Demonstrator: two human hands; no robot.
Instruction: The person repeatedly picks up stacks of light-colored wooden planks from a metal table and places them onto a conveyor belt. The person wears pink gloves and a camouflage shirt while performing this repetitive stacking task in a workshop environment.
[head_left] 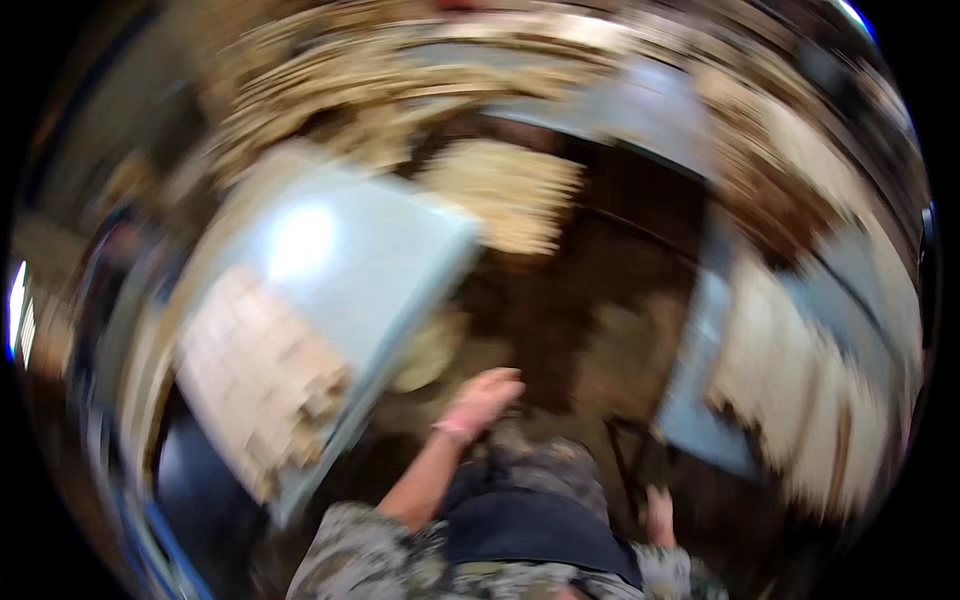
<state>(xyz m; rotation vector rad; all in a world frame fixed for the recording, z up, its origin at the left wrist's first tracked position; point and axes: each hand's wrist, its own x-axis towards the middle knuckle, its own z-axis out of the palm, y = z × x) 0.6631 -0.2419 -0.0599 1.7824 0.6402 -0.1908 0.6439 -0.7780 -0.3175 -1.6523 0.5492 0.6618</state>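
Motion blurs the whole view. My left hand [487, 393] is held out in front of my body, above the dark floor, with a pink band at the wrist. I see nothing plain in it, and its fingers are too smeared to read. Low on the right, my right hand [658, 515] hangs beside my leg, its fingers blurred. To the left of my left hand stands a light-blue table [390, 235], with a batch of pale wooden strips [255, 365] lying on its near part. The left hand is apart from both.
Ahead is a stack of pale wooden strips [500, 195]. On the right, more pale wooden boards [800, 385] lie on a blue surface [695, 420]. Long wooden strips [330, 90] are piled at the back. Dark brown floor [560, 310] runs between the tables.
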